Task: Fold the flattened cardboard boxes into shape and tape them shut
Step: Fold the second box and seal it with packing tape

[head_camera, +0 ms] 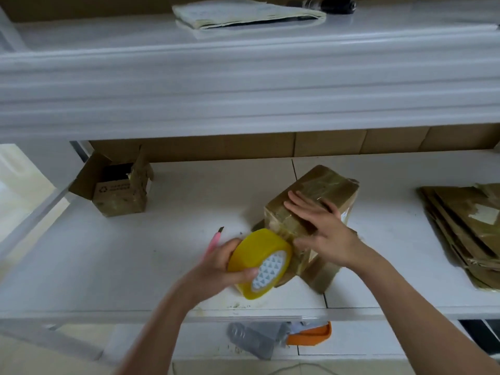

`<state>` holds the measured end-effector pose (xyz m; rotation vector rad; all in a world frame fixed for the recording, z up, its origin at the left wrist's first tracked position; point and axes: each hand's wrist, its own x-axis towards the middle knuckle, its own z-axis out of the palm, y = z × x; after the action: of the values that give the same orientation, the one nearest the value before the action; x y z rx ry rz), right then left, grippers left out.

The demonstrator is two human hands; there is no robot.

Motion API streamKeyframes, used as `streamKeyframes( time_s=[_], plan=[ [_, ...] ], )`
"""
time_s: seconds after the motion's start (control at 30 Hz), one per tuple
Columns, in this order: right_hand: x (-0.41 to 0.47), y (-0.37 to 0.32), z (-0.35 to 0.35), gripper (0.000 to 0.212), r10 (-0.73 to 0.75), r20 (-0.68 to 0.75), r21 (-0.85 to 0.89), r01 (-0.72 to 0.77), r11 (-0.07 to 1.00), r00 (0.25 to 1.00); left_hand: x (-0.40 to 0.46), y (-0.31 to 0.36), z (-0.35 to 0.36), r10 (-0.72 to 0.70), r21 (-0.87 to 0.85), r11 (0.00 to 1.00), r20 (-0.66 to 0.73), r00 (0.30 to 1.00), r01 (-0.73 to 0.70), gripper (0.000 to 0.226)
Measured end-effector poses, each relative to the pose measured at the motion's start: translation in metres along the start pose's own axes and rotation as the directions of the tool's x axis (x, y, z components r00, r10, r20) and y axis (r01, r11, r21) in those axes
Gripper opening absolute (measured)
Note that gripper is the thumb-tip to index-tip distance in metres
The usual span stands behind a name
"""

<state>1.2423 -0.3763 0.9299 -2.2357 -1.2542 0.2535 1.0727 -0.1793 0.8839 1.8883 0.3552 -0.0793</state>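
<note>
Cardboard box (313, 209) sits mid-counter, tilted on an edge so its seam faces up. Right hand (322, 228) lies flat on it with fingers spread, likely pressing the tape down. Left hand (216, 266) curls around the yellow tape roll (259, 262) at the box's near corner, probably keeping the strip taut.

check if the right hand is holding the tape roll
No, the left hand grips the tape roll, while the right hand lies flat on the box.

tape roll (259, 262) showing yellow, core white with grey triangle pattern; cardboard box (322, 190) showing brown; utility knife (213, 239) showing pink; worktop (189, 212) reading white.
</note>
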Motion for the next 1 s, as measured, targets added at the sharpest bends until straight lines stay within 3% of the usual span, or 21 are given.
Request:
streamKeyframes(
  time_s=[0.13,0.2,0.27,0.33,0.47,0.57,0.8,0.87,0.9,0.93,1.0],
  plan=[
    [0.002,-0.003,0.004,0.068,0.033,-0.046,-0.064,-0.036,0.997,0.998,0.004,0.0,0.009,-0.065,-0.296,0.954,-0.04,0.997,0.05,0.057],
    [0.004,-0.012,0.014,0.077,0.117,-0.186,-0.037,-0.126,0.991,0.976,0.005,0.001,0.011,-0.105,-0.29,0.954,-0.068,0.992,0.081,0.063],
    [0.006,-0.021,0.029,0.074,0.146,-0.331,-0.117,-0.194,0.974,0.932,0.007,0.005,0.014,-0.111,-0.247,0.966,-0.104,0.988,0.082,0.07],
    [0.009,-0.023,0.042,0.07,0.157,-0.383,-0.166,-0.235,0.958,0.91,0.008,0.009,0.016,-0.121,-0.252,0.964,-0.127,0.984,0.086,0.072],
    [0.015,-0.01,0.044,0.071,0.121,-0.38,-0.107,-0.173,0.979,0.917,0.011,0.016,0.022,-0.205,-0.238,0.957,-0.143,0.968,0.168,0.074],
    [0.021,0.005,0.031,0.066,0.068,-0.34,-0.031,-0.083,0.996,0.938,0.019,0.03,0.033,-0.221,-0.23,0.954,-0.11,0.969,0.191,0.059],
    [0.025,0.017,0.021,0.068,-0.002,-0.284,-0.075,-0.021,0.997,0.959,0.023,0.037,0.037,-0.261,-0.346,0.913,-0.094,0.961,0.214,0.048],
    [0.026,0.016,0.021,0.071,0.002,-0.285,-0.094,-0.03,0.995,0.959,0.019,0.026,0.026,-0.24,-0.44,0.89,-0.234,0.942,0.118,0.039],
    [0.027,0.014,0.021,0.071,0.008,-0.282,-0.103,-0.039,0.994,0.959,0.018,0.019,0.018,-0.241,-0.441,0.895,-0.361,0.901,0.063,0.034],
    [0.028,0.012,0.022,0.07,0.017,-0.281,-0.113,-0.051,0.992,0.96,0.021,0.008,0.009,-0.227,-0.352,0.935,-0.503,0.834,0.042,0.029],
    [0.027,0.01,0.024,0.069,0.023,-0.283,-0.119,-0.058,0.991,0.959,0.028,-0.018,-0.012,-0.116,0.068,0.972,-0.69,0.714,0.223,0.029]
  ],
)
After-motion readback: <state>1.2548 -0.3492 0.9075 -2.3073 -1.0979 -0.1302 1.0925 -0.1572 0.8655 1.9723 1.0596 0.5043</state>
